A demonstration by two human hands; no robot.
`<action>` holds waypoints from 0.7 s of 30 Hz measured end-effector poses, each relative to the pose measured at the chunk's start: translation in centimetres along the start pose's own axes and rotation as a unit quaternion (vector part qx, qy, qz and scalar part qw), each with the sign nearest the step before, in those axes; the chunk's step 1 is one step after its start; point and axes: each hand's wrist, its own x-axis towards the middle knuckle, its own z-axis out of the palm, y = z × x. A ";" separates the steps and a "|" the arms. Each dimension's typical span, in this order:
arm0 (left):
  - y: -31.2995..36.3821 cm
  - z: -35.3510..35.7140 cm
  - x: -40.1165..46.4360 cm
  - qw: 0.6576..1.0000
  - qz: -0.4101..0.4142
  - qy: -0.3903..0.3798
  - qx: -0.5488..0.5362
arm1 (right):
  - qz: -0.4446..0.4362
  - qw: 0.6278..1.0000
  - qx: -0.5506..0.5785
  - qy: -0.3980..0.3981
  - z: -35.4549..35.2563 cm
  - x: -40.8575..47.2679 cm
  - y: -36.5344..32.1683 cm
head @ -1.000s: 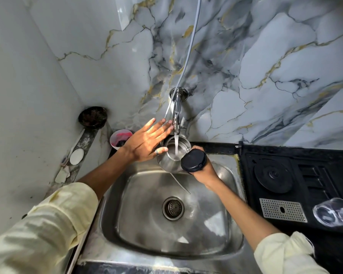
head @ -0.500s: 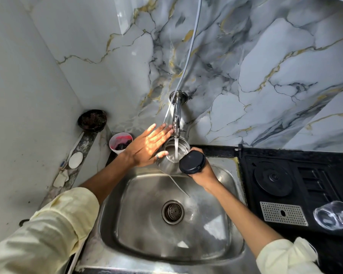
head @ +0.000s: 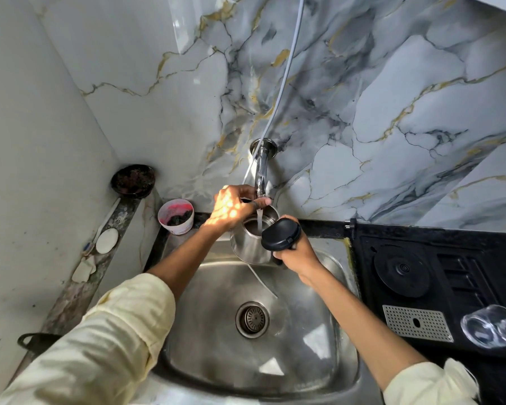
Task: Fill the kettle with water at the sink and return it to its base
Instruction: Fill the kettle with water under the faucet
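Note:
A steel kettle [head: 249, 247] hangs over the back of the steel sink [head: 319, 372], its black lid [head: 280, 231] hinged open toward me. My right hand [head: 297, 252] grips the kettle's handle. A thin stream of water runs from the wall tap [head: 260, 171] into the kettle's mouth. My left hand [head: 234, 204] is up at the tap's spout end, fingers curled around it. The round black kettle base [head: 401, 270] sits on the dark counter to the right of the sink.
A pink-stained white cup [head: 176, 216] stands at the sink's back left corner, a dark bowl [head: 133, 180] on the ledge behind it. A perforated metal grate [head: 416, 323] and clear glasses [head: 491, 328] lie on the right counter. A grey hose [head: 287, 71] hangs down the marble wall.
My left hand went from lying flat and open beside the kettle's rim to closing around the tap's end. The kettle stays under the running water.

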 end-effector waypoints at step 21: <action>1.2 3.0 0.2 0.984 -0.062 0.134 0.104 | 0.024 0.999 0.005 0.020 0.7 1.0 0.3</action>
